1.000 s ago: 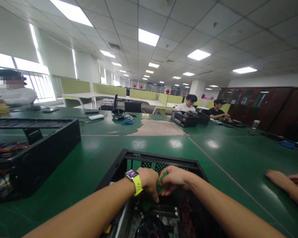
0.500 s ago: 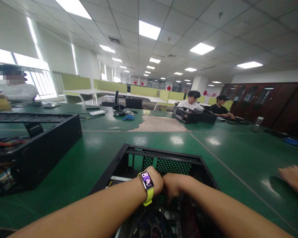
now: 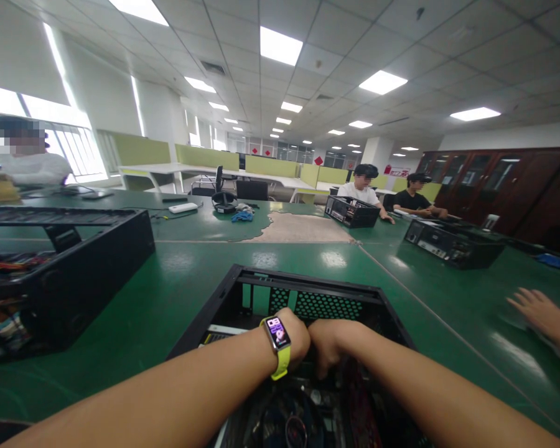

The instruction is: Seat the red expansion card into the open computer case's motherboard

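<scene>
Both of my hands are inside an open black computer case (image 3: 308, 281) standing in front of me. My left hand (image 3: 299, 335), with a yellow-strapped watch (image 3: 277, 336) at the wrist, bends down into it; its fingers are hidden. Right beside it, my right hand (image 3: 329, 343) has its fingers curled downward and closed. Whatever sits at the fingertips is too dark and covered to make out. Below the hands is a round cooling fan (image 3: 295, 429). A dark red board (image 3: 363, 404) stands to its right. Part of a labelled metal box (image 3: 219, 336) shows left of my wrist.
Another opened computer case (image 3: 93, 267) stands at the left. At the right, another person's hand (image 3: 541, 314) is spread over the green tabletop (image 3: 448, 298). More cases (image 3: 452, 242) (image 3: 352, 211) stand farther back near seated people. A blue cloth (image 3: 242, 214) lies across the table.
At the far right, one black case now stands apart from the other, nearer me. The other person's hand at the right has opened out. My hands have hardly moved.
</scene>
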Available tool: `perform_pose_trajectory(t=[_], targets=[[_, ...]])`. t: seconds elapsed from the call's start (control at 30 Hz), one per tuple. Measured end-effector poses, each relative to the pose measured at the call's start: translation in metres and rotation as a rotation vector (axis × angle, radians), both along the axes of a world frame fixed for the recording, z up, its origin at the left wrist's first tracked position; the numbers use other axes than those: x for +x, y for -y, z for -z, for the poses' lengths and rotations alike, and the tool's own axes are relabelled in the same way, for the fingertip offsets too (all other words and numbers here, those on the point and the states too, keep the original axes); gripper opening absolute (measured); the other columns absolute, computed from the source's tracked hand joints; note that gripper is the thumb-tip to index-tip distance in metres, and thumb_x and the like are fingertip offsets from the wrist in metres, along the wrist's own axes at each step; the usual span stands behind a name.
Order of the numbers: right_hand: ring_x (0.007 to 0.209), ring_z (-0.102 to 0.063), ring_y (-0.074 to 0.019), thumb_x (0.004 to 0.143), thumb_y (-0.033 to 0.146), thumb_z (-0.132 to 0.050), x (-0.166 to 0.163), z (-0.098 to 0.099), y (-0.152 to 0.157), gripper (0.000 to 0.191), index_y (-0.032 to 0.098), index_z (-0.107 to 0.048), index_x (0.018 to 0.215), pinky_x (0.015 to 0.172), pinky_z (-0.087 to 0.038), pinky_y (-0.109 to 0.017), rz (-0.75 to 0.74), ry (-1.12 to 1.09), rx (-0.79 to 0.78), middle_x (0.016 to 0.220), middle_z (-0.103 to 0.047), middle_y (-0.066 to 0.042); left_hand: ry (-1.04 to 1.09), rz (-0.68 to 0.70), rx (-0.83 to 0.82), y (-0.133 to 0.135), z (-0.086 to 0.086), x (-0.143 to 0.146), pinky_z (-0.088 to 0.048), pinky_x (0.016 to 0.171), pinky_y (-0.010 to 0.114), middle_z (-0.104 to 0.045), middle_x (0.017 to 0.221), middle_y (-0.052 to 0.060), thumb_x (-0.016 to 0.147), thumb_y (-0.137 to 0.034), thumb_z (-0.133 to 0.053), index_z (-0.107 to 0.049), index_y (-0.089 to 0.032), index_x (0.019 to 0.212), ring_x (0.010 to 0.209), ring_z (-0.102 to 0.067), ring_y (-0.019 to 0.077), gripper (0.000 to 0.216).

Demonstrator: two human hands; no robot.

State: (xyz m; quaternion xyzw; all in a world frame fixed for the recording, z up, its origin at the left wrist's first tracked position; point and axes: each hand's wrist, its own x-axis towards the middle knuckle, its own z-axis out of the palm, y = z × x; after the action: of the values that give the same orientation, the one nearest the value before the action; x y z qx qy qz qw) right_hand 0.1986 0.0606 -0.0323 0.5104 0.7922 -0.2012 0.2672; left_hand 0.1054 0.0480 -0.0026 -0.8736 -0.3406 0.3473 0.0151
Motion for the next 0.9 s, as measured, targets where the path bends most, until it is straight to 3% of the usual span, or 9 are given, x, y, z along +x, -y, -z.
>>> perform_pose_trajectory(t=[0.23,0.4,0.6,0.8,0.9], targets=[[0.062,-0.059,-0.0190,0.050,0.026,-0.074,0.0048,0.0027,-0.0027,0.037,0.015,-0.068,0.084,0.057,-0.049,-0.026,-0.021,0.021,-0.015,0.070,-0.062,-0.003,-0.026,0.026,0.009,0.0005,-0.0033,0.0007,-0.050,0.076,0.037,-0.064,0.104,0.009,0.047,-0.021,-0.076,-0.064,-0.020,0.102,0.090,-0.060,0.0282,0.056],[0.060,-0.058,-0.0185,0.052,0.029,-0.072,0.0033,-0.0005,-0.0015,0.031,0.014,-0.068,0.079,0.058,-0.048,-0.026,-0.058,-0.010,0.063,0.068,-0.061,-0.003,-0.025,0.017,0.019,0.0016,-0.0038,0.0002,-0.050,0.078,0.039,-0.064,0.104,0.009,0.056,-0.023,-0.073,-0.064,-0.017,0.099,0.090,-0.060,0.0278,0.044],[0.055,-0.057,-0.0175,0.053,0.022,-0.070,0.0057,0.0086,-0.0039,0.024,0.013,-0.067,0.074,0.053,-0.047,-0.026,0.025,0.094,-0.111,0.062,-0.059,-0.003,0.012,0.059,0.004,0.0030,0.0008,0.0027,-0.051,0.073,0.039,-0.065,0.102,0.010,0.062,-0.028,-0.068,-0.064,-0.018,0.099,0.088,-0.061,0.0280,0.038],[0.053,-0.055,-0.0146,0.049,0.033,-0.071,0.0079,0.0033,-0.0041,0.032,0.016,-0.068,0.076,0.051,-0.044,-0.022,-0.050,-0.037,0.075,0.064,-0.060,-0.001,0.030,-0.019,0.022,0.0014,-0.0031,0.0012,-0.051,0.074,0.041,-0.065,0.101,0.010,0.057,-0.025,-0.073,-0.065,-0.018,0.097,0.088,-0.061,0.0286,0.041],[0.054,-0.055,-0.0150,0.050,0.032,-0.070,0.0081,0.0006,-0.0034,0.031,0.016,-0.068,0.077,0.050,-0.043,-0.022,-0.065,-0.039,0.076,0.065,-0.060,-0.001,0.044,-0.028,0.013,0.0011,-0.0026,0.0003,-0.050,0.075,0.042,-0.065,0.100,0.012,0.057,-0.024,-0.074,-0.066,-0.016,0.095,0.089,-0.061,0.0299,0.039]])
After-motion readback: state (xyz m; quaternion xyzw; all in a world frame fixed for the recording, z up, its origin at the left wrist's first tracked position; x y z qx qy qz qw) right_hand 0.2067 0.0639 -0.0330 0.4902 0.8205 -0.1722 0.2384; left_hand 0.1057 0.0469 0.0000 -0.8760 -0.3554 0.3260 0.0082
